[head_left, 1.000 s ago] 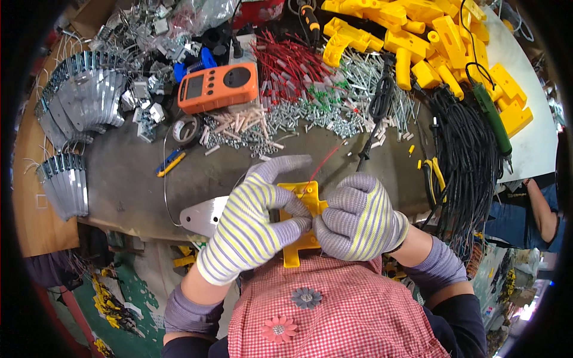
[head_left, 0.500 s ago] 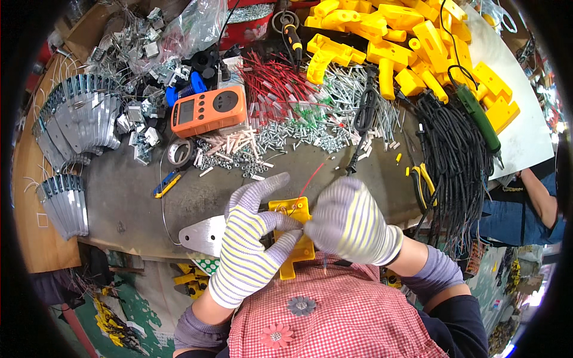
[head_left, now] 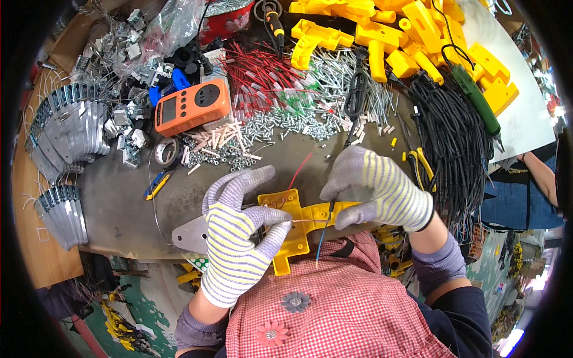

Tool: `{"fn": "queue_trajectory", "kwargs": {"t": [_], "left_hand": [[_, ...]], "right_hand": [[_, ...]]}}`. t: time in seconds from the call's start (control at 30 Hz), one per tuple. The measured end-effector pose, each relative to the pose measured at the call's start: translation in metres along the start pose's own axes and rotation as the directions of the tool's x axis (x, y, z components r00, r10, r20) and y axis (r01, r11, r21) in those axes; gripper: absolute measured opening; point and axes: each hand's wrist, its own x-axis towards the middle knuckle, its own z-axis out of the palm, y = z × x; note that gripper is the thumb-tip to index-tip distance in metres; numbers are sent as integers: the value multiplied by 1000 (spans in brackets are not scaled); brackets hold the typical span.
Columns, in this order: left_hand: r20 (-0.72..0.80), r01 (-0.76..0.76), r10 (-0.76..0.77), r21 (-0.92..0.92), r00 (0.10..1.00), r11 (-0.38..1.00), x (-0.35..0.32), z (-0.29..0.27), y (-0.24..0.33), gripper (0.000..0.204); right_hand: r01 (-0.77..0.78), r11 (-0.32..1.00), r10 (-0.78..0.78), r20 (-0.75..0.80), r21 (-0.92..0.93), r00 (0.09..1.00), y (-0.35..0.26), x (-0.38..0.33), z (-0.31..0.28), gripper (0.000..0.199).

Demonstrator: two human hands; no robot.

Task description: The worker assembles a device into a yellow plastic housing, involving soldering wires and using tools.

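At lower centre, the left hand point(head_left: 239, 250) pinches a thin wire point(head_left: 304, 221) over the yellow plastic housing point(head_left: 296, 230); the right hand point(head_left: 379, 188) grips a dark probe point(head_left: 330, 209). Best keep the wire taut, housing steady. Screws point(head_left: 286, 122) lie above.

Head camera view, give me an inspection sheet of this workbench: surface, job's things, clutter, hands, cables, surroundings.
Surface: grey bench, crowded along the far side.
Job's things: yellow plastic part at the near edge; thin red wire and blue wire run to it.
Clutter: orange meter, screws, tape roll, metal brackets, yellow parts.
Hands: gloved; left hand and right hand pinch the wires over the part.
Cables: black cable bundle on the right.
Surroundings: another person's arm at the right edge.
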Motion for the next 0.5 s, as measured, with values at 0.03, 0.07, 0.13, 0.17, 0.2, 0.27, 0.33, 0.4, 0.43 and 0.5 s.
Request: {"fn": "queue_trajectory", "kwargs": {"t": [0.03, 0.07, 0.13, 0.17, 0.2, 0.27, 0.33, 0.4, 0.43, 0.5], "left_hand": [[5, -3, 3, -2, 1000, 1000, 0, 0, 0, 11], [1, 0, 0, 3, 1000, 1000, 0, 1, 0, 11], [2, -18, 18, 9, 1000, 1000, 0, 2, -3, 14], [8, -23, 23, 9, 1000, 1000, 0, 2, -3, 14], [23, -61, 61, 17, 998, 998, 0, 1, -3, 14], [66, -159, 157, 19, 985, 987, -4, -3, -4, 14], [84, -143, 142, 4, 986, 990, -9, -6, -5, 27], [72, -145, 146, -13, 987, 989, -7, -5, -9, 39], [-13, -61, 60, -202, 998, 977, -3, -3, -11, 48], [-74, 7, -39, -389, 996, 921, 9, -1, -15, 58]], "right_hand": [[-4, 1000, 4, -4, 0, 1000, 1, -1, 1, 43], [72, 997, -71, 31, -26, 997, 2, -1, 3, 42], [146, 980, -126, 149, -135, 981, 0, -1, 12, 37], [145, 978, -121, 157, -150, 980, 2, -2, 21, 31], [145, 973, -128, 105, -178, 986, 4, -3, 27, 27], [146, 967, -141, 40, -210, 989, -2, -3, 36, 25], [-7, 902, -70, -162, -432, 984, -9, 0, 46, 22], [-51, 859, -99, -264, -509, 959, -12, 0, 57, 21], [-100, 809, -133, -346, -579, 929, -12, 0, 60, 21], [-136, 817, -96, -364, -561, 927, -15, -1, 59, 19]]}}
